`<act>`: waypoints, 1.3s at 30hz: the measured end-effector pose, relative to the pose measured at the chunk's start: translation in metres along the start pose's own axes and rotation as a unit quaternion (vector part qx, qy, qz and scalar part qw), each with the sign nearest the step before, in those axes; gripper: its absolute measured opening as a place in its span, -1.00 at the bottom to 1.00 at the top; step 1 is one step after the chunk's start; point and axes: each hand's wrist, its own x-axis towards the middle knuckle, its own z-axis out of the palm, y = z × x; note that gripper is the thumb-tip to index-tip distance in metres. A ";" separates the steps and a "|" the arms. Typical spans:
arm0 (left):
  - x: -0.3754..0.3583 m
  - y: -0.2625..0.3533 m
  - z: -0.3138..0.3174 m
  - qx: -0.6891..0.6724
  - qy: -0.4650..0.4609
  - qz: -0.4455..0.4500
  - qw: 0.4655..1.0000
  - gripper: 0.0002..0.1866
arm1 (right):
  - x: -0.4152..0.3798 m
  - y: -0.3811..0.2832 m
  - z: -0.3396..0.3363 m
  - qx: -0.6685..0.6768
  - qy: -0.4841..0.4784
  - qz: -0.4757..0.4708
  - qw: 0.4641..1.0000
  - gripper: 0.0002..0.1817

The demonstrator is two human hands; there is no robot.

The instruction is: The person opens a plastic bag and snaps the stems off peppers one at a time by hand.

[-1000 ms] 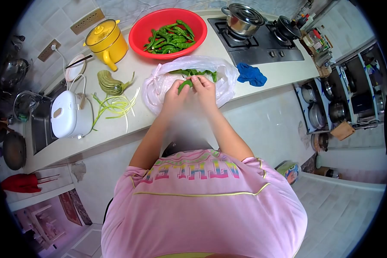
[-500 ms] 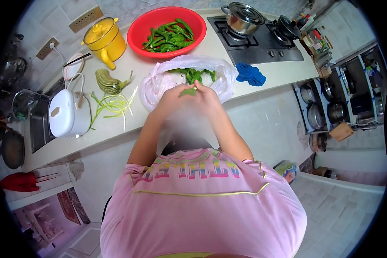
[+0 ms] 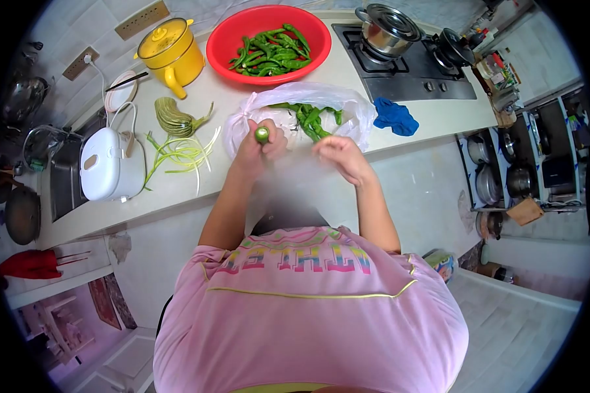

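Currently, near to far:
right hand (image 3: 339,156): loosely curled, holds nothing visible, at counter edge
left hand (image 3: 257,149): gripping green pepper (image 3: 262,135), glossy cut end facing up
plastic bag (image 3: 354,108): white, peppers inside
red bowl (image 3: 224,40): more peppers

A crowded kitchen counter (image 3: 387,141) leaves little open passage: the plastic bag (image 3: 288,114) of green peppers (image 3: 311,118) sits at the near edge, just beyond the left hand (image 3: 259,147) and right hand (image 3: 337,154), with the red bowl (image 3: 272,42) close behind it blocking the far side. To the right, a blue cloth (image 3: 394,116) lies beside the bag, and the stove (image 3: 406,65) with its steel pot (image 3: 387,29) closes the far right. To the left, green strips (image 3: 180,154), a rice cooker (image 3: 111,164) and a yellow pot (image 3: 170,56) stand in the way; bare counter shows along the near edge, right of the cloth
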 end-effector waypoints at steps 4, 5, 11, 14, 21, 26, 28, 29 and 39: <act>-0.004 0.006 -0.003 0.013 0.011 0.005 1.000 -0.54 | -0.019 0.041 -0.028 -0.143 -0.039 0.081 0.986 -0.91; -0.006 0.006 -0.004 0.020 0.055 -0.003 0.998 -0.56 | -0.024 0.057 -0.034 -0.161 -0.054 0.091 0.981 -0.91; 0.009 0.024 -0.002 0.060 0.216 -0.029 0.974 -0.70 | -0.031 0.160 -0.045 -0.463 -0.040 0.121 0.877 -0.67; 0.035 0.043 -0.027 0.027 0.194 -0.027 0.980 -0.72 | -0.040 0.165 -0.039 -0.501 -0.018 0.106 0.859 -0.62; 0.131 0.086 -0.033 0.068 0.353 0.023 0.933 -0.64 | -0.035 0.074 -0.020 -0.389 -0.003 -0.023 0.921 -0.77; 0.095 0.049 -0.035 0.138 0.318 0.015 0.938 -0.63 | 0.040 0.028 -0.003 -0.580 0.189 -0.137 0.780 -0.82; 0.068 0.024 -0.033 0.136 0.317 -0.010 0.939 -0.67 | 0.075 0.044 -0.013 -0.692 0.222 -0.091 0.681 -0.83; 0.055 0.012 -0.039 0.135 0.327 -0.025 0.935 -0.69 | 0.086 0.053 -0.017 -0.741 0.235 -0.069 0.625 -0.84; -0.005 -0.036 -0.050 0.140 0.386 -0.142 0.900 -0.70 | 0.047 0.027 0.035 -0.480 0.220 -0.048 0.848 -0.73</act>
